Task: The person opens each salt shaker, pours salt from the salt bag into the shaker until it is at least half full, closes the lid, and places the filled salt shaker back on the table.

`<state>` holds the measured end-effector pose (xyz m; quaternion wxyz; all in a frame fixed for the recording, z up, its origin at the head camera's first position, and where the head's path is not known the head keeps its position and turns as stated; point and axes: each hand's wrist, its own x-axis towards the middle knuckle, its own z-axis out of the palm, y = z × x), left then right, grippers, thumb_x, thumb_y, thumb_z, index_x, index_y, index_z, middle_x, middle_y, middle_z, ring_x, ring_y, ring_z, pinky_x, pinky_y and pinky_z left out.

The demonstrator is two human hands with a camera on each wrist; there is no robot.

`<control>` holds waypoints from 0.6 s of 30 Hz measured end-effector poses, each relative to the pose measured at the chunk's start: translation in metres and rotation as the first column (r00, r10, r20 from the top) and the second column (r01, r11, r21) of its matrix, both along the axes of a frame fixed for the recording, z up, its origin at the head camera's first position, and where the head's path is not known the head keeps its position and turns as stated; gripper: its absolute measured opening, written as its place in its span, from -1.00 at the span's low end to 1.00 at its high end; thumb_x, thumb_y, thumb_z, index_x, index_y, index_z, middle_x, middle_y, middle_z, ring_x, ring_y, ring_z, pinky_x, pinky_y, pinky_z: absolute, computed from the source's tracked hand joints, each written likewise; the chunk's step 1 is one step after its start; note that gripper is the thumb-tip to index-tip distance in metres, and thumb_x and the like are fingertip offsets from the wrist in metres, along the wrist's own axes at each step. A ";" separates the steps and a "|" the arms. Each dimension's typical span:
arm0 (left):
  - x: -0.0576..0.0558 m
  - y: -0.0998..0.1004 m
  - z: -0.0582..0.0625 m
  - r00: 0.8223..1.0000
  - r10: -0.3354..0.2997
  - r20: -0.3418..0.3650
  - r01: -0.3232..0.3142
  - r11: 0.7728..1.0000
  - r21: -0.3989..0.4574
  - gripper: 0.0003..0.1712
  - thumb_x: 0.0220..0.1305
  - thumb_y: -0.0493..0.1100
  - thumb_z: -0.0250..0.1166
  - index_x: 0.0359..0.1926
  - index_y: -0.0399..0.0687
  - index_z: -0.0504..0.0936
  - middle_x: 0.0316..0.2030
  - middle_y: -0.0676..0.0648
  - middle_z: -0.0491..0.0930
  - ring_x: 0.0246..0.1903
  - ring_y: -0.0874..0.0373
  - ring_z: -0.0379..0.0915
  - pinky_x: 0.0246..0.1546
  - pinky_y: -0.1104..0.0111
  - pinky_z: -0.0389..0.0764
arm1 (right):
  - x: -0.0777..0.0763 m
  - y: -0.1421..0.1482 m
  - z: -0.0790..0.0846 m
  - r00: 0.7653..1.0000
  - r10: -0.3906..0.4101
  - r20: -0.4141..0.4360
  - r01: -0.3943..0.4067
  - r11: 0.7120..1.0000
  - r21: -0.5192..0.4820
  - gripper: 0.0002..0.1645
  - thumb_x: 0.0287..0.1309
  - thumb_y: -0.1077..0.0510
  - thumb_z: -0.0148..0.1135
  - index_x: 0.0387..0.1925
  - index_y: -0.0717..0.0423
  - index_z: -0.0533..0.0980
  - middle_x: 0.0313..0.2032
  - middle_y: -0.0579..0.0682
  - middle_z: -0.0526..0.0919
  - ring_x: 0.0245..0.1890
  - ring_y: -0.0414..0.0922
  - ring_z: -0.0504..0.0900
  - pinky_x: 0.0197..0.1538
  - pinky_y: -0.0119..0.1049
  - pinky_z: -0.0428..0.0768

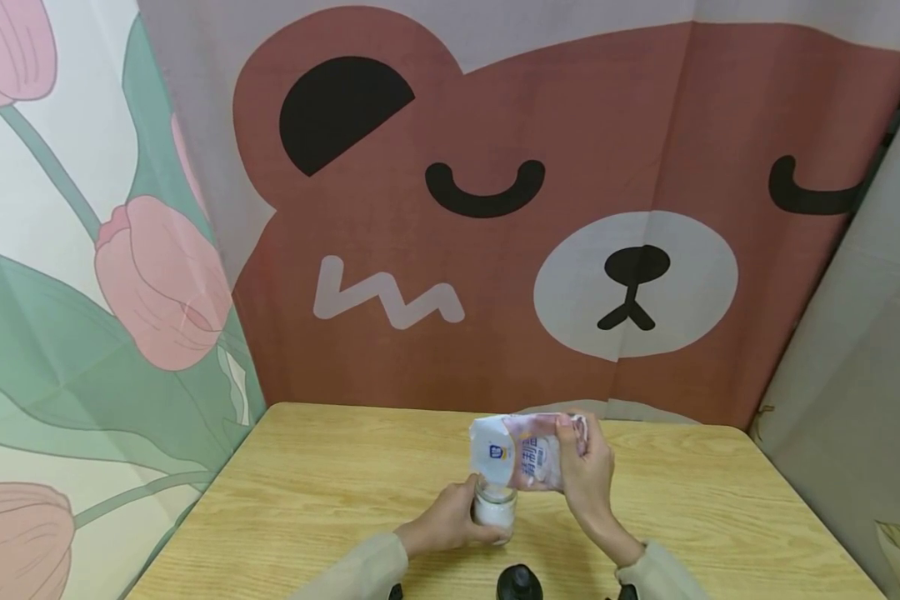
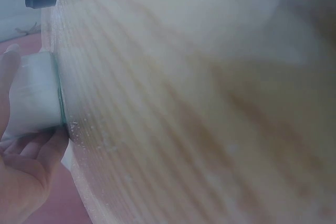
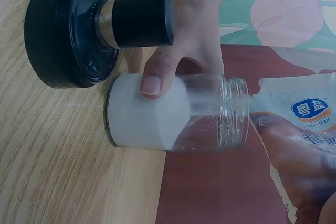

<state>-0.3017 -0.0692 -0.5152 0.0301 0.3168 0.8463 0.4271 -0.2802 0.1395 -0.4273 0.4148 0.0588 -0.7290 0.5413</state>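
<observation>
1. One wooden table carries the work, which looks like shifting white powder from packet to jar; judged from how things lie, pouring is the step in hand.

2. Printed packet, pink and white: tilted, its opened corner right at the jar's mouth, whether touching or just above I cannot tell. The right hand has its thumb and fingers clamped on the packet's far end. Opening it is done; how much remains inside is hidden.

3. Glass jar: uncovered, standing about upright on the table, below the packet. The left hand is wrapped around it, thumb on one side and fingers on the other.

4. Black top with a knob and metallic collar: on the table, just beside the jar. If it is the jar's closure, fitting it is not yet done.

5. White powder: fills rather more than half of the jar, its surface slanting, with clear glass above. A pale streak through the neck suggests flow. Topping up seems left.

6. Spilled grains: scattered near the jar's base; wiping may be left too.
</observation>
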 end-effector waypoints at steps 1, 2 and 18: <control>0.000 0.000 0.000 1.000 0.000 0.001 0.000 1.000 0.000 -0.27 0.02 0.02 0.59 0.11 -0.12 0.42 -0.09 0.03 0.63 -0.17 0.36 0.54 -0.16 0.45 0.58 | 0.000 0.000 0.000 1.000 -0.001 0.002 0.001 1.000 -0.004 -0.85 0.33 0.14 0.16 -0.27 0.15 0.55 -0.57 -0.13 0.45 -0.56 -0.23 0.38 -0.54 -0.39 0.32; 0.000 0.000 0.000 1.000 -0.001 0.003 0.001 1.000 0.000 -0.27 0.02 0.02 0.59 0.12 -0.12 0.42 -0.08 0.03 0.63 -0.16 0.36 0.54 -0.16 0.45 0.58 | 0.000 0.000 0.000 1.000 -0.003 0.004 0.003 1.000 -0.007 -0.85 0.33 0.14 0.16 -0.27 0.15 0.55 -0.57 -0.13 0.45 -0.57 -0.23 0.38 -0.54 -0.39 0.32; -0.001 -0.001 0.000 1.000 -0.020 0.015 0.020 1.000 0.009 -0.28 0.05 0.03 0.57 0.14 -0.05 0.42 -0.03 0.06 0.62 -0.10 0.34 0.53 -0.10 0.42 0.57 | 0.002 0.005 0.003 1.000 0.000 0.031 0.001 1.000 -0.011 -0.85 0.34 0.10 0.15 -0.25 0.11 0.55 -0.59 -0.12 0.45 -0.63 -0.24 0.41 -0.63 -0.39 0.34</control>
